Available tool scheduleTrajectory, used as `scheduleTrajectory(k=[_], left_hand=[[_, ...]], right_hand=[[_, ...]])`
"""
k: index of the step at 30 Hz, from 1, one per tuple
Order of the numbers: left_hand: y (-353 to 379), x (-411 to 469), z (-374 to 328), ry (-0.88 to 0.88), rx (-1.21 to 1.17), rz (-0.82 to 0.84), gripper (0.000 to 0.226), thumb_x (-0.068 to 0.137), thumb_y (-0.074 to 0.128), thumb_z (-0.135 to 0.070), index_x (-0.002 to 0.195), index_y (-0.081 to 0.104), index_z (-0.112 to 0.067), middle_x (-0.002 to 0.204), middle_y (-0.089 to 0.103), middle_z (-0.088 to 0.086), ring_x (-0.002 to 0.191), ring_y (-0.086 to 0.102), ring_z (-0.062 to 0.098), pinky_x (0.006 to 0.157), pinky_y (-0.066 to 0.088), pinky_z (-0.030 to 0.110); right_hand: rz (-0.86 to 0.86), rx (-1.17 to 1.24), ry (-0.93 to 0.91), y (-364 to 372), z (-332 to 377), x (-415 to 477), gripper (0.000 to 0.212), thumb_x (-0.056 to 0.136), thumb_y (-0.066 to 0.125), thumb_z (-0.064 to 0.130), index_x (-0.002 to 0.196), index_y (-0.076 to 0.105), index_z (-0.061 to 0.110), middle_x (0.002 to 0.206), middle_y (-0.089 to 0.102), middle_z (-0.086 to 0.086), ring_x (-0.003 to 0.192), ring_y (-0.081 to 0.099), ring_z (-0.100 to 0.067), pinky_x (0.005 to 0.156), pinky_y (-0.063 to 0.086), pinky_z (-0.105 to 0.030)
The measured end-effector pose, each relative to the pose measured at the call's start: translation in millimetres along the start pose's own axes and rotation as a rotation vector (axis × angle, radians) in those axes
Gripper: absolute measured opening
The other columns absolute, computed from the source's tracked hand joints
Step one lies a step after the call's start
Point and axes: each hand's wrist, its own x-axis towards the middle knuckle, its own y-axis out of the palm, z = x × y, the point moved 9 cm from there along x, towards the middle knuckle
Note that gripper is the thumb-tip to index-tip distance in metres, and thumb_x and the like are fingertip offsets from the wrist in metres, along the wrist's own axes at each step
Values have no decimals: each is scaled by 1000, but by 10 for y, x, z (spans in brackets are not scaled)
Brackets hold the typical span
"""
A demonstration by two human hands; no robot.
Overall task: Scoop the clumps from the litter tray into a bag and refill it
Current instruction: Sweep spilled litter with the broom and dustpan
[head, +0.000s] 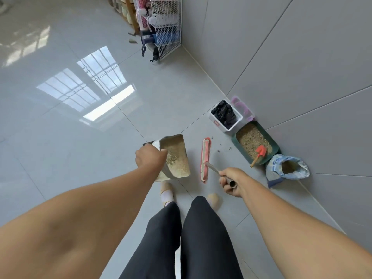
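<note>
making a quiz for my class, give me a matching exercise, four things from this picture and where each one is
Things:
1 dustpan
2 broom
3 red scoop
4 black bag

Places:
a in the white bin
b held by the right hand
c lying in the litter tray
d held by the left hand

Pairs: 1-d, 2-b, 3-c, 4-a

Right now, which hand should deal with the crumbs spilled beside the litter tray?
The right hand: it grips the broom, whose head lies nearest the crumbs; the left hand holds the dustpan.
</note>
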Motion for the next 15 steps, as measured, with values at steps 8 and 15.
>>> scheduleTrajectory(k=[8,15], left_hand=[[118,580,33,0,40,-183,26,82,55,-22,101,56,-4,108,55,11,112,43,29,90,46,41],[295,1006,-55,37,25,-277,32,85,55,-24,107,54,-1,111,53,14,113,42,31,95,39,39]], right_hand=[[119,51,72,589,159,636,9,99,48,12,92,51,9,58,47,-2,30,41,-3,26,21,-15],[121,87,77,714,354,1127,15,99,47,10,84,48,10,59,45,-1,28,38,-2,27,19,-14]])
